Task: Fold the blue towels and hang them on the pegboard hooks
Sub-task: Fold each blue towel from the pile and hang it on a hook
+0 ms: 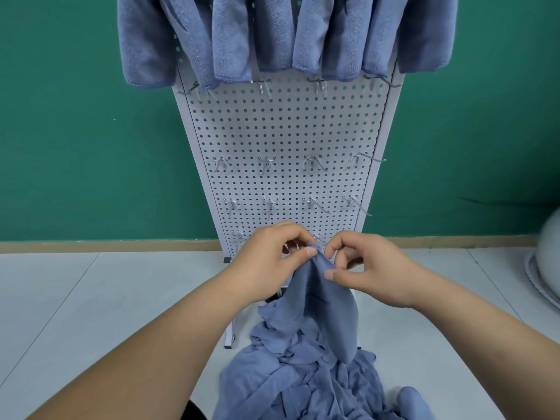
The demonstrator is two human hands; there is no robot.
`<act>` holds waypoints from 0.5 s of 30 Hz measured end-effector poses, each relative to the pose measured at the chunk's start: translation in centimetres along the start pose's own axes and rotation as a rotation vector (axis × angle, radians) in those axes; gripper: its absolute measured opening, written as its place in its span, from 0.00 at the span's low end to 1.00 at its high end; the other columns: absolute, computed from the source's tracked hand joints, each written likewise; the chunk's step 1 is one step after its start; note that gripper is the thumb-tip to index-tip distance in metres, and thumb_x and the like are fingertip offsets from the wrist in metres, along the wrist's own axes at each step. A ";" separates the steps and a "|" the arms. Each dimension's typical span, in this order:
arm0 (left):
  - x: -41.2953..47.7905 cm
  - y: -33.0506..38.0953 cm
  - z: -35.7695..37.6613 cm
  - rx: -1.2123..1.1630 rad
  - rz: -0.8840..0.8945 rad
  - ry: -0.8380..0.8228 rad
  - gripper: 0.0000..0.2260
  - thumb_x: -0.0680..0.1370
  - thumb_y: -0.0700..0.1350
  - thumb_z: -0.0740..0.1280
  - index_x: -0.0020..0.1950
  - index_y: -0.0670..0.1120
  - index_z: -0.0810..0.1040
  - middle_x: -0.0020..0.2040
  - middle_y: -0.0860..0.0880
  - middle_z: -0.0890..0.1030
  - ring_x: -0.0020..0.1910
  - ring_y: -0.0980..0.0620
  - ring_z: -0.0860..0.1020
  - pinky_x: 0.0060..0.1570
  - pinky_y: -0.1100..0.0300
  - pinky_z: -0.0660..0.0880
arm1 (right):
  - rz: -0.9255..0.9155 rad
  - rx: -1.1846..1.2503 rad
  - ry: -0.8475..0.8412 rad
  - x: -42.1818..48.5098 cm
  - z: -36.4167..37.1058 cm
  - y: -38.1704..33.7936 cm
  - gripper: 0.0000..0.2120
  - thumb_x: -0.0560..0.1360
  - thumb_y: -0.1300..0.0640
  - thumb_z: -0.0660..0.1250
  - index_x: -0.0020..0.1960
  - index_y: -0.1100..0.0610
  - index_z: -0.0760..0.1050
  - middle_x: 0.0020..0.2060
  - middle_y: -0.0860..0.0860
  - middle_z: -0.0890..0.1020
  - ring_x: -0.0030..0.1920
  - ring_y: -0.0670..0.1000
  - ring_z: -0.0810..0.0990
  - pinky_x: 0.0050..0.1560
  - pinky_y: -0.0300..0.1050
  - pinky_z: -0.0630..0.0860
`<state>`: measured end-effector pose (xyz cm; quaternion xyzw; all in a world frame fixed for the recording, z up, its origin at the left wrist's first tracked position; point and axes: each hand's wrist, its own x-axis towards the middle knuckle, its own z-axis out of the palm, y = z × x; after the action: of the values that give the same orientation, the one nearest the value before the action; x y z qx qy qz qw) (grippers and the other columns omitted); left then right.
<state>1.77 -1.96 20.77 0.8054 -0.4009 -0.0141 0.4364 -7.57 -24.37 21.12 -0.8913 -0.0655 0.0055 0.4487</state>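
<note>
While lifted clear of the heap at lower centre of the frame, hangs by its top edge from both hands: one blue towel (324,301). Pinches a small bunched corner at the very peak with the left hand (269,262), thumb and curled fingers (297,237) closed tight on the cloth. Nips the hem just below and to the right of that with the right hand (369,268), thumb pressed to the fabric against the forefinger, the other digits loosely curled and off it. Places the two grips almost touching, the left slightly higher in the frame, so neither hand is clearly the nearer. Runs top to bottom along its long axis, narrow at the peak and widening toward the lower end, which merges into the crumpled pile of blue towels (303,386) at bottom centre on the pale floor (91,298). Points its gripped corner up toward the white pegboard (288,131) standing directly behind the hands. Calls, most likely, for sliding the right hand rightward along the hem to spread that edge sideways before any fold. Shows bare hooks (266,163) in rows across mid-frame, with folded towels (230,40) already draped along the top. Cannot tell how much of the held cloth lies buried in the pile.
</note>
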 end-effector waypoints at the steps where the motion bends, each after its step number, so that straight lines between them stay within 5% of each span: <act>1: 0.0 -0.1 0.0 -0.009 -0.006 0.005 0.03 0.81 0.45 0.74 0.51 0.53 0.84 0.46 0.58 0.83 0.47 0.54 0.80 0.51 0.61 0.76 | 0.009 -0.018 -0.031 0.0 0.1 0.2 0.09 0.76 0.55 0.77 0.50 0.47 0.77 0.36 0.49 0.84 0.41 0.53 0.82 0.56 0.57 0.81; 9: 0.5 -2.6 -3.7 -0.012 -0.188 0.274 0.03 0.81 0.45 0.73 0.50 0.53 0.84 0.44 0.59 0.84 0.44 0.60 0.80 0.48 0.62 0.77 | 0.157 -0.401 -0.050 0.1 -2.2 3.7 0.08 0.75 0.43 0.75 0.45 0.44 0.77 0.40 0.42 0.84 0.45 0.48 0.83 0.53 0.55 0.81; 15: -0.2 -6.5 -7.0 -0.027 -0.366 0.496 0.02 0.81 0.45 0.73 0.49 0.51 0.84 0.45 0.51 0.85 0.42 0.55 0.80 0.51 0.54 0.80 | 0.304 -0.607 0.096 -1.1 -5.9 5.9 0.10 0.77 0.40 0.73 0.42 0.44 0.80 0.39 0.41 0.84 0.45 0.48 0.82 0.48 0.49 0.80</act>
<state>8.37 4.94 20.43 0.8372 -0.1303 0.0993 0.5218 -7.56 -32.64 19.88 -0.9829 0.0906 0.0107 0.1598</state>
